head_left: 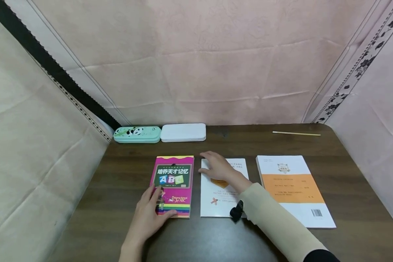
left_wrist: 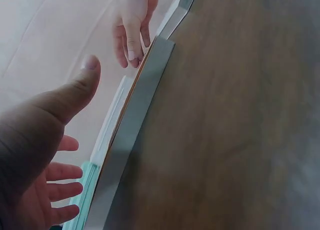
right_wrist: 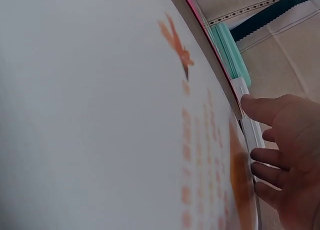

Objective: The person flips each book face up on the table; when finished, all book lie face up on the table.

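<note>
A pink book (head_left: pixel 178 194) with a green panel lies on the table, my left hand (head_left: pixel 147 216) at its lower left corner. The left fingers (left_wrist: pixel 65 191) are spread and loosely bent in the left wrist view; whether they touch the cover I cannot tell. To its right lies a thin white book (head_left: pixel 213 194) with small print and an orange patch. My right hand (head_left: pixel 218 167) is over its upper left part, partly covering it. In the right wrist view the right hand (right_wrist: pixel 297 155) has its fingers apart, pinching nothing.
A thicker white book (head_left: pixel 291 189) with an orange band lies at the right. At the table's (head_left: pixel 131 203) back edge stand a mint panda case (head_left: pixel 137 135) and a white case (head_left: pixel 183 133). A thin stick (head_left: pixel 296 134) lies back right. Cloth (head_left: pixel 216 72) hangs around the table.
</note>
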Tool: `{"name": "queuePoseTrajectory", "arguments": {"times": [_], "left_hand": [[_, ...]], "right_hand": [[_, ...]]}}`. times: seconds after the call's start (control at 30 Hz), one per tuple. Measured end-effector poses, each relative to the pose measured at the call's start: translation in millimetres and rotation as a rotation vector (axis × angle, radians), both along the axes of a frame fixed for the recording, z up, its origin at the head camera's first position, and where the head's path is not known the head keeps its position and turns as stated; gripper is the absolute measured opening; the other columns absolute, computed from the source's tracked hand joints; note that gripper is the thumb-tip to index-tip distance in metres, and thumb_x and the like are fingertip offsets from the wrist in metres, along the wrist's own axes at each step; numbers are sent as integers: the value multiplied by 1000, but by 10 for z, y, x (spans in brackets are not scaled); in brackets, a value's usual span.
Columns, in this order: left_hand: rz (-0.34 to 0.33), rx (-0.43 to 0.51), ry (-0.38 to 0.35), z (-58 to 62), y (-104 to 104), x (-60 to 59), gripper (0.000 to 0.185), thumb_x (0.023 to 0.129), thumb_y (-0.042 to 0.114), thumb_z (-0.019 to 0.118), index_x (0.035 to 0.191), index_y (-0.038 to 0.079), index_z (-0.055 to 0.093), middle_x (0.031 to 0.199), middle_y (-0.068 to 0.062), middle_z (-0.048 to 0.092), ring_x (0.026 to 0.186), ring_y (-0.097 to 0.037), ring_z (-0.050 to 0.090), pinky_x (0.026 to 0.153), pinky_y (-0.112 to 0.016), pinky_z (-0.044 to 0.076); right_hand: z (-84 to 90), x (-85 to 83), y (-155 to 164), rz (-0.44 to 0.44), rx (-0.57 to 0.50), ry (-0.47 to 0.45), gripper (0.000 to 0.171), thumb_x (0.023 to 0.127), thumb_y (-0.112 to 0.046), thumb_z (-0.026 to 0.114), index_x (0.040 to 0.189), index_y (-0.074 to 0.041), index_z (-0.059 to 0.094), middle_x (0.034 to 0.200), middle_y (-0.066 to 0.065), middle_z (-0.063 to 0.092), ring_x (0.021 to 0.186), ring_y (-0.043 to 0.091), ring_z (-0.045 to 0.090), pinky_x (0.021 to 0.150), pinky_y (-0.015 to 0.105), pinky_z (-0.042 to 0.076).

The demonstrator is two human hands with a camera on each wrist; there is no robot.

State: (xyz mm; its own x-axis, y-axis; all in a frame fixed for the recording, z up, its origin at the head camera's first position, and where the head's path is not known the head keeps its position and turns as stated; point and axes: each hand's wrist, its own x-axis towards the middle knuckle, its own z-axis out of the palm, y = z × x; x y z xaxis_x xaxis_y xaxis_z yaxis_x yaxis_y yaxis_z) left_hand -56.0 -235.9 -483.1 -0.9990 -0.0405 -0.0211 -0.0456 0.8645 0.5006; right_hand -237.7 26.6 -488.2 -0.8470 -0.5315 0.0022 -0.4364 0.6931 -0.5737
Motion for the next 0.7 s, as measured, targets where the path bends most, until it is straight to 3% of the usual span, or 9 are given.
{"name": "queuePoseTrajectory", "arguments": {"times": [0.13,0.43,0.7], "left_hand": [[-29,-11,5,30,81,-77,106,73,65,81,155,11,42,161,-17,29,141,-42,32,103,-67,42],[-94,-35,-1,101,316,-218,110,67,60,88,156,16,42,161,-11,31,144,-36,32,96,-57,53],[-153,5,-3,71,508,-268,106,69,61,86,156,20,42,163,-7,30,148,-34,29,103,-60,46]], "right_hand": [[33,54,104,-46,11,50,70,92,-42,74,150,-11,49,152,10,48,143,32,40,118,53,30],[11,171,413,-112,5,89,69,92,-42,74,148,-9,51,149,13,51,140,35,43,115,54,35],[69,247,624,-144,23,138,69,91,-41,76,147,-9,52,149,13,52,139,36,44,113,56,36]]}}
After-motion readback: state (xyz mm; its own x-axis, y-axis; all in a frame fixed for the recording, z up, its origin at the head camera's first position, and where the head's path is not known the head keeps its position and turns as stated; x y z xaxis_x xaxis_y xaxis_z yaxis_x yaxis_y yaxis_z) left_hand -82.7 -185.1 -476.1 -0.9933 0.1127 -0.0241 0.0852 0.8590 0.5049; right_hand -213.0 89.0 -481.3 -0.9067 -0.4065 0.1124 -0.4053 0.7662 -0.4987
